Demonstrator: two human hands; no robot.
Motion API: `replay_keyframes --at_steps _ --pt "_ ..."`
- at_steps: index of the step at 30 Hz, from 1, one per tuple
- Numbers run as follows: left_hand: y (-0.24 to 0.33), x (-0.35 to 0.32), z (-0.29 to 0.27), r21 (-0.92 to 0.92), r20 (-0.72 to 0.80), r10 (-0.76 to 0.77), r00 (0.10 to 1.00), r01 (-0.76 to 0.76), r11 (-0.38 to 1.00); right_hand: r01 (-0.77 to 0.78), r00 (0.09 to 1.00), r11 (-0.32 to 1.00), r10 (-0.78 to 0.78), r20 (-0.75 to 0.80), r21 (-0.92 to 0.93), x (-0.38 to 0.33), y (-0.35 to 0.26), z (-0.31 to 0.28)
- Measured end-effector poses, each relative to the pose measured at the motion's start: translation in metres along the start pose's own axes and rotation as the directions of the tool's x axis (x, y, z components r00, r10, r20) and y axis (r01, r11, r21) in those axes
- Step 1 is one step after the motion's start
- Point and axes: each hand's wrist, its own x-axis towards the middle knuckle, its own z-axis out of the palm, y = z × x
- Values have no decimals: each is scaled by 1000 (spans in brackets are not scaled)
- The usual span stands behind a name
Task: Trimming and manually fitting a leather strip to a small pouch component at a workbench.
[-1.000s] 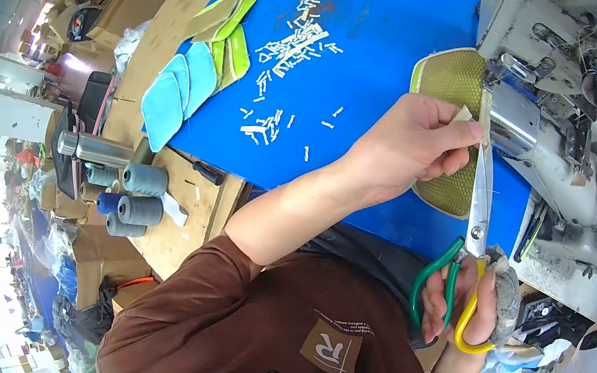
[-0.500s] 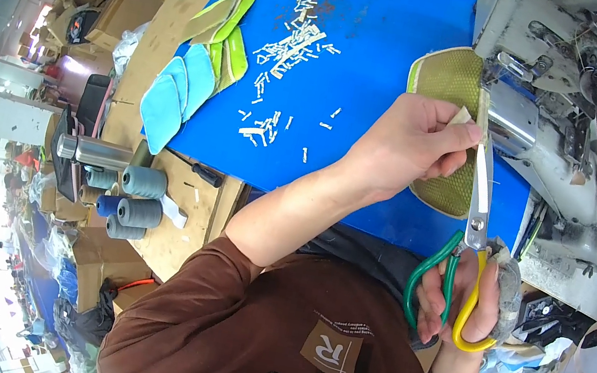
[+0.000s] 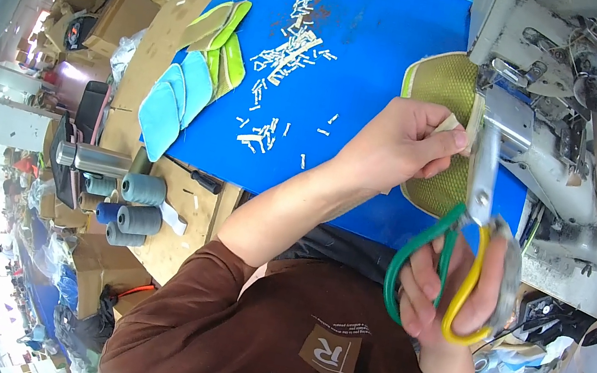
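Note:
My left hand (image 3: pixel 411 146) pinches the end of a beige binding strip (image 3: pixel 449 124) at the edge of an olive mesh fabric piece (image 3: pixel 449 79). Part of that piece is hidden behind the hand. Scissors (image 3: pixel 482 199) with one green and one yellow handle are held in my right hand (image 3: pixel 487 288), fingers through the loops. Their blades point away from me, just right of the pinched strip, and look smeared by motion. A grey covering shows at the outer side of the right hand.
A sewing machine (image 3: pixel 510 120) stands close on the right. The blue tabletop (image 3: pixel 371 47) carries scattered pale scraps (image 3: pixel 289 57). Blue fabric pieces (image 3: pixel 160 122) and green-edged pieces (image 3: pixel 230 67) lie at its left. Thread cones (image 3: pixel 144 190) and a steel bottle (image 3: pixel 92 159) sit further left.
The scissors and my right hand have moved a little up and left, with the handles slightly wider apart. My left hand and the mesh piece have shifted slightly left.

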Motion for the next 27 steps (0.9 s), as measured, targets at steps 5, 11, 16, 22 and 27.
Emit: replay_keyframes --at_steps 5,11,16,22,27 --pt "16 -2 5 713 -78 604 793 -379 590 112 991 907 -130 -18 -407 -22 -16 -30" --pt "17 6 10 860 17 554 833 -295 417 96 959 539 -276 -68 -837 -35 -68 -49" --pt "24 9 -6 627 -11 351 936 -267 732 -172 975 429 -54 -216 -887 -23 -107 -24" --pt "-7 36 -10 625 -113 556 823 -376 684 -205 976 140 -39 -212 -969 -16 -146 -6" --pt "-7 37 -11 732 -59 630 775 -395 555 -264 965 -162 -45 -260 -951 -3 -167 14"
